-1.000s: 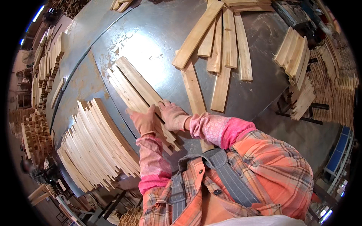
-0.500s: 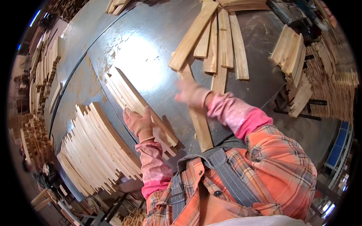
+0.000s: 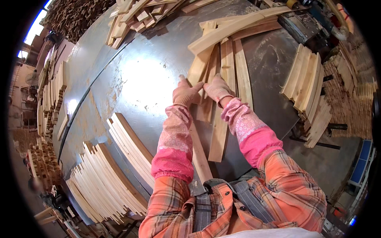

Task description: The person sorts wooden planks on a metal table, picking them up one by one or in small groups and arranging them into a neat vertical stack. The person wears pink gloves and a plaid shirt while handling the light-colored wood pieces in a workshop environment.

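Both my hands wear pale pinkish gloves and reach forward to the near ends of several wooden boards fanned out on the metal table. My left hand [image 3: 185,93] grips the near end of a wooden board [image 3: 199,68], one finger along its left edge and the thumb at its end. Beside it, my right hand [image 3: 218,89] is closed at the adjoining wooden board [image 3: 212,65], its thumb close to my left thumb; its fingertips are partly hidden. A longer board [image 3: 220,137] runs toward me below my right hand, and another board [image 3: 201,152] lies beneath my left wrist.
On the metal table [image 3: 99,93], a row of pale strips [image 3: 105,180] and a smaller bundle [image 3: 131,144] lie at left. Loose wood pieces [image 3: 145,14] are piled at the far side. Stacked boards [image 3: 303,79] and a dark machine [image 3: 301,25] stand at right.
My left hand has left the small strip bundle and moved forward right to the fanned boards. My right hand has moved forward beside it. The top board now lies more crosswise, and the view has shifted.
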A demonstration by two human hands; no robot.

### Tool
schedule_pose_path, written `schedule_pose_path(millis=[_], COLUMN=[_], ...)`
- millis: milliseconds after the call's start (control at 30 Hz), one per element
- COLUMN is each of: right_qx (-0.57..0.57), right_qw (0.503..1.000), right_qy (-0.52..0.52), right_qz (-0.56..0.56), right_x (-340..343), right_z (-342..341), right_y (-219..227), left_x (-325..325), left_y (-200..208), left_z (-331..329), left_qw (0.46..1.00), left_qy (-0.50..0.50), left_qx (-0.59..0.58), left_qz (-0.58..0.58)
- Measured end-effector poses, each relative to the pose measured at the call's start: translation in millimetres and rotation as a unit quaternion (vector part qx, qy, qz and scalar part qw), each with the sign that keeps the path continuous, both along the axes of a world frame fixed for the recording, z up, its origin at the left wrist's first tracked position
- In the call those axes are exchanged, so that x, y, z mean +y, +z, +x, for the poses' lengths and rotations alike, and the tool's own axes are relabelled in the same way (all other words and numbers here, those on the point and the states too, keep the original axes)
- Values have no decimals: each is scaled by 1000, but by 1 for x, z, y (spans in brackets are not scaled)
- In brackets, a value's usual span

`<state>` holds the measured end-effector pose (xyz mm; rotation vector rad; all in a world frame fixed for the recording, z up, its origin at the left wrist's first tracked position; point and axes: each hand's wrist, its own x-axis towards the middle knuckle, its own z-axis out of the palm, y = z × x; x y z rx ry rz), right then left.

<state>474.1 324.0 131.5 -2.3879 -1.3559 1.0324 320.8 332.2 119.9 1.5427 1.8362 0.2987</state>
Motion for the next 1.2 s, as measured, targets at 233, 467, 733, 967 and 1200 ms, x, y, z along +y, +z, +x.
schedule_pose_path(millis=[233,467,733,967,1200], right_qx=[127,27,263,345,345], right_qw=[967,971,956,937,930], right_qy=[217,230,118,49,97], right_qz=[-30,-54,-54,20,77], right_x=[20,-35,-135,-176,-198], right_z=[55,52,1,-5,-3], right_y=[-18,-2,-12,-4,14], left_x=[3,-111,-247,-260,-180], left_y=[-37,13,21,66,21], left_z=[21,50,-25,-66,-139], left_qw=[986,876,993,997,991], left_qy=[-6,236,55,-71,40], left_qx=[-165,-401,96,5,130], left_qz=[-9,-126,-26,-42,10])
